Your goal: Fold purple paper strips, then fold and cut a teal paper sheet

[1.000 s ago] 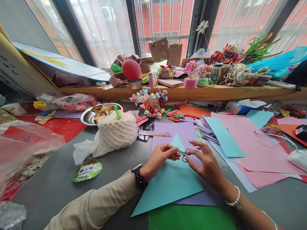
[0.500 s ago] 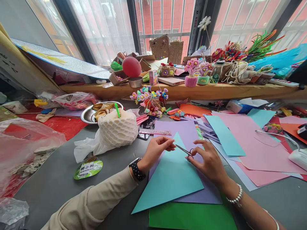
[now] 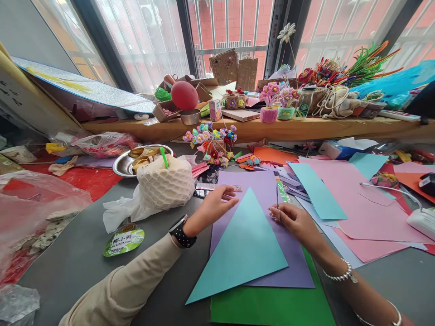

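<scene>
A pair of small scissors [image 3: 277, 201] stands nearly upright in my right hand [image 3: 294, 219], with the blades pointing away from me and the handles mostly hidden by the fingers. My left hand [image 3: 215, 208] is open, fingers loosely stretched and holding nothing, left of the tip of a light blue paper triangle [image 3: 246, 249]. The triangle lies on a purple sheet [image 3: 295, 267], its narrow tip pointing away from me. Beneath both is a green sheet [image 3: 272, 305]. A pink-patterned ruler [image 3: 234, 188] lies just beyond my left fingers.
Left of the papers stands a netted white coconut [image 3: 166, 183] with a green straw; a metal bowl [image 3: 118, 168] sits behind it. Pink sheets [image 3: 377, 213] and a white corded device [image 3: 421, 222] lie at the right. Crocheted flowers [image 3: 212, 140] stand at the back.
My hands have moved apart, the left one opening and drawing left from the triangle's tip. The scissors have swung from lying slantwise over the paper to nearly upright in my right hand.
</scene>
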The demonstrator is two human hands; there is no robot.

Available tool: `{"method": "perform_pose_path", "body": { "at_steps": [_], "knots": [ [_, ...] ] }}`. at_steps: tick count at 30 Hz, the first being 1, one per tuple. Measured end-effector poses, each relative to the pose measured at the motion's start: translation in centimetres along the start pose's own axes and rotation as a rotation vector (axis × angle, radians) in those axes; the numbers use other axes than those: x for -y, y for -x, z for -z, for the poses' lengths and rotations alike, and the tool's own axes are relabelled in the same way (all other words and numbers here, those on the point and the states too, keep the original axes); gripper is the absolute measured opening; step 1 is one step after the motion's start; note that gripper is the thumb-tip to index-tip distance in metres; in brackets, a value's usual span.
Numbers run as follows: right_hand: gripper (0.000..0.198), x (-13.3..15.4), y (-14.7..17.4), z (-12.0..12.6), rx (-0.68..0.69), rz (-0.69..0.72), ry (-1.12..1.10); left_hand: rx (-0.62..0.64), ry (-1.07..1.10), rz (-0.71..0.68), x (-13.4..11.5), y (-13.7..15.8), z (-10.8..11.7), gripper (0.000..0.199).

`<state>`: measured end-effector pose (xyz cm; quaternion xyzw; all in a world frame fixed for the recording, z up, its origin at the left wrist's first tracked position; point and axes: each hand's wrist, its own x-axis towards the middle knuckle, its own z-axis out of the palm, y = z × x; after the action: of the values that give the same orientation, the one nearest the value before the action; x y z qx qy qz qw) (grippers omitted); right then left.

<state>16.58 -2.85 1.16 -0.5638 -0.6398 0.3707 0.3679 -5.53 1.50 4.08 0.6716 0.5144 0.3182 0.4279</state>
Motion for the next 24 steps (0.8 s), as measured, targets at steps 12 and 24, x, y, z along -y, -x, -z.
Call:
{"method": "perform_pose_path", "body": {
  "at_steps": [12,24],
  "knots": [
    [0.042,0.0,0.2,-0.8,0.196,-0.184,-0.391,0.209,0.355,0.250,0.9,0.3,-2.4,0.043],
    [0.028,0.8,0.2,1.5,0.244,0.015,-0.130,0.061,0.340,0.042,0.3,-0.1,-1.3,0.022]
  ]
}}
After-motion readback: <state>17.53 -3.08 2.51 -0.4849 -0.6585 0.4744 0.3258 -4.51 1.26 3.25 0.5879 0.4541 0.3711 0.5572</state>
